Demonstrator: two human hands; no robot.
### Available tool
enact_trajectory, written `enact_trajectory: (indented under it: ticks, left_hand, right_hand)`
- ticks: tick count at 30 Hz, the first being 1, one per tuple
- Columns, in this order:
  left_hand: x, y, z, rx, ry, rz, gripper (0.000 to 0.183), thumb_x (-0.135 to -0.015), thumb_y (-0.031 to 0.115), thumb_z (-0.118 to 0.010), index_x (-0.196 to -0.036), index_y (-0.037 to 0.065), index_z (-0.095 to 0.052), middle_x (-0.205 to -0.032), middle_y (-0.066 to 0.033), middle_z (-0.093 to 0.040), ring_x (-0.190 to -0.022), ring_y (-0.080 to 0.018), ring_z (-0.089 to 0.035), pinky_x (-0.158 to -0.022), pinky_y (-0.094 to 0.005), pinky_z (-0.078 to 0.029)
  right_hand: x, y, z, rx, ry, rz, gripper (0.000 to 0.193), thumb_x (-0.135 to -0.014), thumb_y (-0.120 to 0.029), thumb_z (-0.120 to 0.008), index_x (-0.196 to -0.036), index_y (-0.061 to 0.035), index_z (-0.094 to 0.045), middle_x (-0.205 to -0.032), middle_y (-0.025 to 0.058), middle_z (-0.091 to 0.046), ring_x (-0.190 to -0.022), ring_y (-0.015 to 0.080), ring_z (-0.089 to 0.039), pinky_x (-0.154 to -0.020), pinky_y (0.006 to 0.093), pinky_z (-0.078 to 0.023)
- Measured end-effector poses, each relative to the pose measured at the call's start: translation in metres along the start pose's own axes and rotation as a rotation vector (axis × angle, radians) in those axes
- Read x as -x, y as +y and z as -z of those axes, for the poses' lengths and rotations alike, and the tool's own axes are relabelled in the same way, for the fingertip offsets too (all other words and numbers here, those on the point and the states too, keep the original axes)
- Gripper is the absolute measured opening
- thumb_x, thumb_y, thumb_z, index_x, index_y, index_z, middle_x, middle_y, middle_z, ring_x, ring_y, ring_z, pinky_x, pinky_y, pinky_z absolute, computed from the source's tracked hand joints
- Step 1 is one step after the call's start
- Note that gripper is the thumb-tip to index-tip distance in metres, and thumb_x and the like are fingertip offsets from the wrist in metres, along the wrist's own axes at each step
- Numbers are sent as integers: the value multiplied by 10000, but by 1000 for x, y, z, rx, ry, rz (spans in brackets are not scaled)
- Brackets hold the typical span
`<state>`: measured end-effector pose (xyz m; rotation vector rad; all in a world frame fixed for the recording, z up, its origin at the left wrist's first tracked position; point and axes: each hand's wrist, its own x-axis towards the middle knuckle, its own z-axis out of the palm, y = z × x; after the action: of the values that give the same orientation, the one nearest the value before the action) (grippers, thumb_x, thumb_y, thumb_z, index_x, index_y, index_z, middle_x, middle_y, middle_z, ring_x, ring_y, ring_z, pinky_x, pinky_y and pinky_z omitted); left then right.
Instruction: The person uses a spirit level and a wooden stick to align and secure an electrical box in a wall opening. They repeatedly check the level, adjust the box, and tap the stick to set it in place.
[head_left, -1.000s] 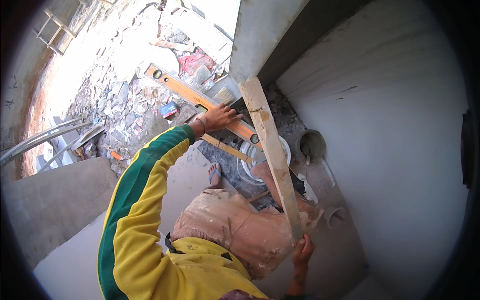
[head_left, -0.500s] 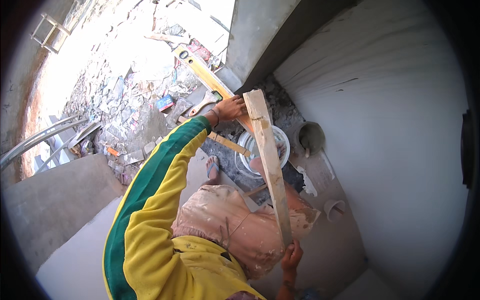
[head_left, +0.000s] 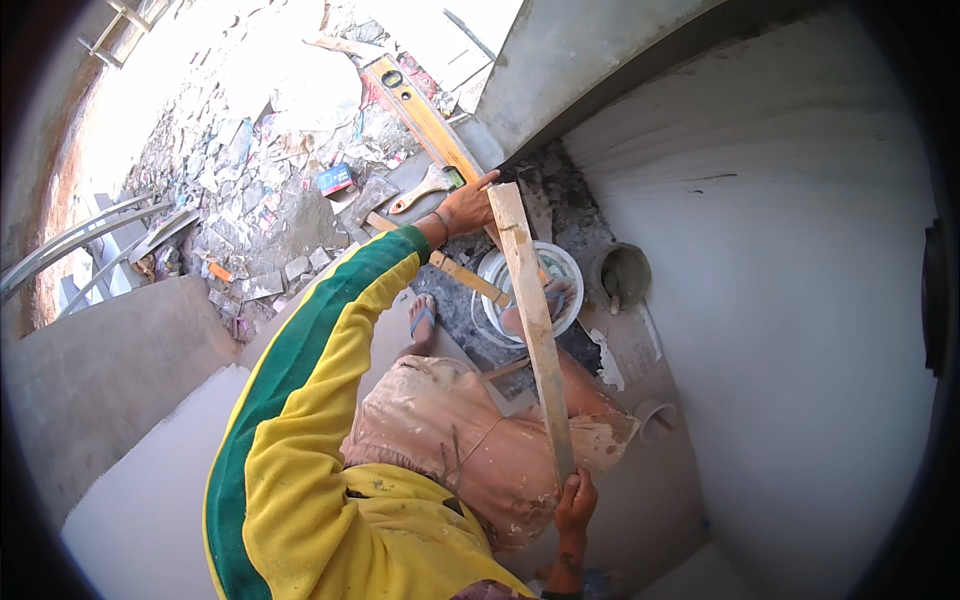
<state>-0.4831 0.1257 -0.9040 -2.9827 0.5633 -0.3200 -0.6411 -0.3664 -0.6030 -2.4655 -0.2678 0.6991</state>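
My left hand (head_left: pixel 467 207) is closed around a long yellow spirit level (head_left: pixel 425 115), which slants away toward the upper left. Its lower part passes behind a long, worn wooden batten (head_left: pixel 530 290). The batten's top end is right beside my left fingers; whether they touch it I cannot tell. Down at the batten's lower end, my right hand (head_left: pixel 574 505) grips the wood, thumb uppermost. The batten runs from there up and slightly left, over my legs in stained shorts (head_left: pixel 430 420).
Below the batten stands a white bucket (head_left: pixel 572 275), partly hidden, with a dark bucket (head_left: pixel 620 275) beside it. A paintbrush (head_left: pixel 425 188) lies near the level. Rubble (head_left: pixel 270 210) covers the ground at left. A pale wall (head_left: pixel 780 260) rises at right, a concrete column (head_left: pixel 590 50) ahead.
The view has shifted a little, so the level and rubble sit differently in it. A left finger now stretches along the level. Both hands stay on their pieces.
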Motion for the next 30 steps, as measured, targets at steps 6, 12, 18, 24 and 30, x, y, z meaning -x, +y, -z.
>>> enact_trajectory:
  ticks: [6,12,18,24,30]
  left_hand:
    - [10,-6,7,-28,-76,48,481,-934,165,-531,-1414,130,-550,-1228,-48,-665,-1225,-254,-599,-1273,-537,-189]
    - [0,-10,12,-40,-318,7,308,-957,212,-546,-1220,275,-692,-1091,-3,-593,-1195,-184,-545,-1209,-678,-211]
    - [7,-27,14,-27,-184,-28,366,-983,201,-530,-1322,295,-628,-1182,-6,-563,-1222,-179,-555,-1167,-721,-256]
    - [-4,-50,28,122,-279,16,357,-939,126,-554,-1277,153,-667,-1294,-65,-558,-1313,-207,-519,-1218,-711,-170]
    - [-10,-57,18,109,-159,14,413,-985,142,-516,-1389,215,-560,-1209,-81,-550,-1256,-229,-557,-1191,-696,-248]
  right_hand:
    - [-9,-1,7,9,-28,10,383,-1080,-295,-443,-1134,21,-653,-680,111,-631,-581,239,-650,-570,367,-496]
    - [-3,6,-3,-18,36,55,435,-1105,-329,-411,-1114,39,-643,-618,38,-513,-514,137,-536,-516,318,-489]
    - [-2,1,-2,-24,11,-45,365,-1080,-272,-438,-1138,18,-651,-655,90,-609,-562,225,-643,-564,365,-496]
    - [-3,-1,-2,-5,9,-74,381,-1083,-292,-434,-1135,16,-652,-660,91,-621,-570,224,-661,-561,366,-506]
    - [-5,8,-2,31,5,-34,414,-1089,-334,-427,-1129,8,-656,-675,96,-646,-570,221,-666,-566,363,-515]
